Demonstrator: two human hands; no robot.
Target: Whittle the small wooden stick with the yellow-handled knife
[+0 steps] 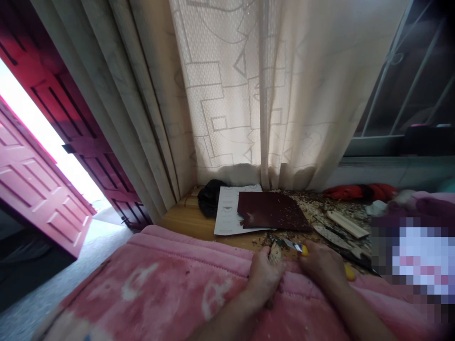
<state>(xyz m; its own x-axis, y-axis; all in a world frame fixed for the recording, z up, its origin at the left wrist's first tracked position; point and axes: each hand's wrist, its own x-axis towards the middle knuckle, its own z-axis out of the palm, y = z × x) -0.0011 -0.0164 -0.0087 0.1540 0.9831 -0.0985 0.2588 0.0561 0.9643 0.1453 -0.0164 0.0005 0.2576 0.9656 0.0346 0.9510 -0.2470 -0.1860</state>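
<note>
My left hand (263, 277) is shut on a small pale piece of carved wood (275, 254), which sticks up between the thumb and fingers. My right hand (322, 265) grips a yellow-handled utility knife (304, 250), its steel blade (292, 245) pointing left toward the wood. The blade is close to the wood, but I cannot tell whether they touch. Yellow handle shows on both sides of my right hand. Both hands rest over the edge of a pink quilted blanket (159, 284).
A wooden tabletop (188, 220) is strewn with shavings. On it lie a dark red sandpaper sheet (272, 210), white paper (231, 208), black cloth (209, 196), pale wooden strips (347, 224) and red fabric (359, 192). A curtain (249, 94) hangs behind; a red door (42, 189) stands left.
</note>
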